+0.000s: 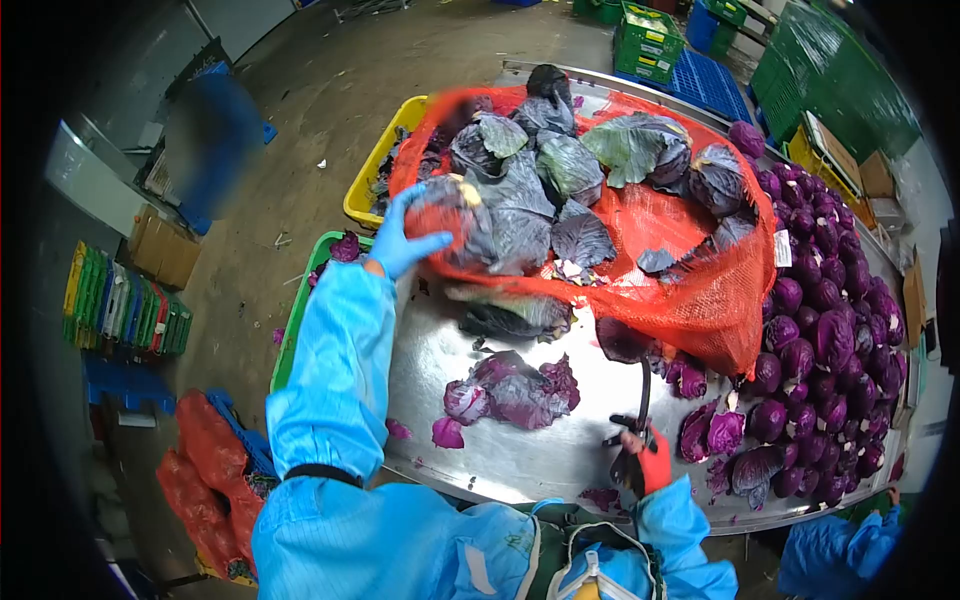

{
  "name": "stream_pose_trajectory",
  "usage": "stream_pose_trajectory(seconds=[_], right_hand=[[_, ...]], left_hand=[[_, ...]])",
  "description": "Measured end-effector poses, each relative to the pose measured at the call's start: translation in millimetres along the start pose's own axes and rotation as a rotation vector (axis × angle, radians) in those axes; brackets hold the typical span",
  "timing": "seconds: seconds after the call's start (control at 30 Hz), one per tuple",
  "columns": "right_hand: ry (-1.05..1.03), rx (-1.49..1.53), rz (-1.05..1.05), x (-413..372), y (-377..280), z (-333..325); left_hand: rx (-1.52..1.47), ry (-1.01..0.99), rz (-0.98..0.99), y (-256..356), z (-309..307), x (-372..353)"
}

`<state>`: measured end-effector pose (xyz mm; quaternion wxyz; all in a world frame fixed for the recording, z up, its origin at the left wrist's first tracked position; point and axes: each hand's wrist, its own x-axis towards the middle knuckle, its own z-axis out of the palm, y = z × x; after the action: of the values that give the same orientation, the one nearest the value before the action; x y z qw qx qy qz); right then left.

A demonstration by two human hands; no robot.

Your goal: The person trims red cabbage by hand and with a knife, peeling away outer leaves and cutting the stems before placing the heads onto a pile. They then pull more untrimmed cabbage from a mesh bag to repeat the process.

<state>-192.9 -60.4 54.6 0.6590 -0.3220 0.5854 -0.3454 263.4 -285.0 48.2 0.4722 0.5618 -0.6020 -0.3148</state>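
1. Far L, on floor: stack of multicolour plastic crates (pixel 125 300).
2. My L hand (pixel 405 238), blue glove: fingers clamped on near end of the orange mesh sack (pixel 700 290). Sack is full of leafy red cabbages and lies open on the steel tabletop (pixel 520 455).
3. Ctr: loose purple cabbage leaves (pixel 515 390), just below sack.
4. My R hand (pixel 648 462), orange glove: closed round a dark-handled knife (pixel 643 395), blade pointing twd sack.
5. R: heap of trimmed purple cabbage heads (pixel 825 310).
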Motion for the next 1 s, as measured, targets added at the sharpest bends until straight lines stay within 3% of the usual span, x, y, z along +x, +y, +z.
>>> stream_pose_trajectory(seconds=[0.1, 0.17, 0.23, 0.27, 0.3, 0.33, 0.37, 0.43, 0.5, 0.53, 0.57, 0.67, 0.8, 0.83, 0.87, 0.9, 0.97, 1.0], right_hand=[[-0.103, -0.039, -0.16, 48, -60, 38], [-0.152, -0.167, -0.07, 90, -104, 78], [-0.291, -0.035, -0.144, 111, -131, 115], [-0.268, -0.013, -0.237, 136, -125, 134], [-0.25, -0.109, -0.288, 166, -113, 148], [-0.206, -0.199, -0.358, 186, -97, 160], [-0.172, -0.222, -0.282, 177, -95, 175], [-0.2, -0.533, -0.316, 189, -67, 182], [-0.223, -0.426, -0.208, 177, -50, 172], [-0.241, -0.312, -0.108, 165, -41, 166], [-0.358, -0.077, -0.189, 155, -28, 152], [-0.215, 0.152, 0.165, 95, -28, 111], [-0.251, -0.069, -0.045, 79, 28, 94], [-0.328, -0.149, 0.027, 72, 22, 99], [-0.356, -0.09, -0.048, 70, 35, 110], [-0.383, -0.032, -0.128, 68, 40, 121], [-0.407, -0.172, -0.078, 62, 39, 120], [-0.398, -0.175, -0.152, 56, 36, 118]], left_hand=[[0.065, -0.063, 0.011, 3, 8, -54], [0.147, -0.099, 0.087, 1, 10, -82], [-0.024, -0.159, -0.06, -9, 11, -100], [-0.257, -0.144, -0.166, -25, 12, -104], [-0.278, -0.101, -0.339, -9, 9, -103], [-0.337, -0.071, -0.376, -13, 16, -101], [-0.397, -0.041, -0.413, -17, 24, -97], [-0.382, -0.025, -0.439, -11, 38, -99], [-0.345, -0.081, -0.353, 8, 47, -110], [-0.088, -0.038, -0.162, 16, 50, -123], [-0.005, -0.059, -0.055, 26, 50, -143], [0.123, -0.069, -0.107, 58, 63, -211], [0.199, -0.068, -0.229, 69, 85, -242], [0.229, -0.087, -0.268, 65, 89, -244], [0.094, -0.102, -0.421, 54, 91, -249], [-0.026, -0.069, -0.395, 54, 91, -248], [-0.195, -0.041, -0.45, 62, 95, -256], [-0.138, -0.043, -0.316, 67, 101, -258]])
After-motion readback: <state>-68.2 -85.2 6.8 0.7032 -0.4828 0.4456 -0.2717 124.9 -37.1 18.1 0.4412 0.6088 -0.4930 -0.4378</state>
